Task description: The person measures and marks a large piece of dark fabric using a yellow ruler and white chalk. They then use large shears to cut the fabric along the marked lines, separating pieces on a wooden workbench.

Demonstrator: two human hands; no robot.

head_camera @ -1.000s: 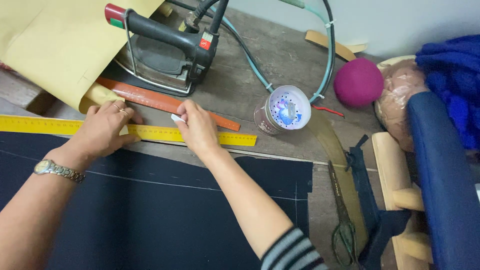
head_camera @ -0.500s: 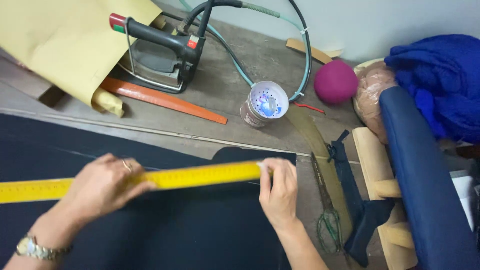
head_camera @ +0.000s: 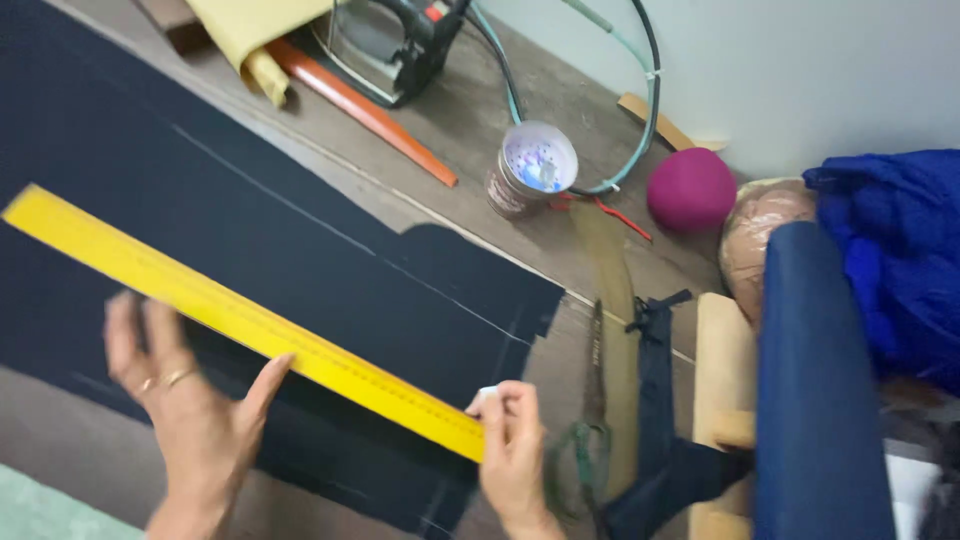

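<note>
A: Left hand (head_camera: 190, 400): fingers spread flat, pressing the yellow ruler (head_camera: 250, 325) onto the dark cloth (head_camera: 330, 270).

B: Right hand (head_camera: 512, 450): pinches white chalk (head_camera: 487, 393) at the ruler's near end. Ruler probably stiff, light; hold mid-length. Scissors (head_camera: 590, 420) beside cloth.

A long yellow ruler (head_camera: 240, 318) lies diagonally, flat on dark navy fabric (head_camera: 300, 250) marked with faint chalk lines, spread across the tabletop (head_camera: 470, 110).
</note>
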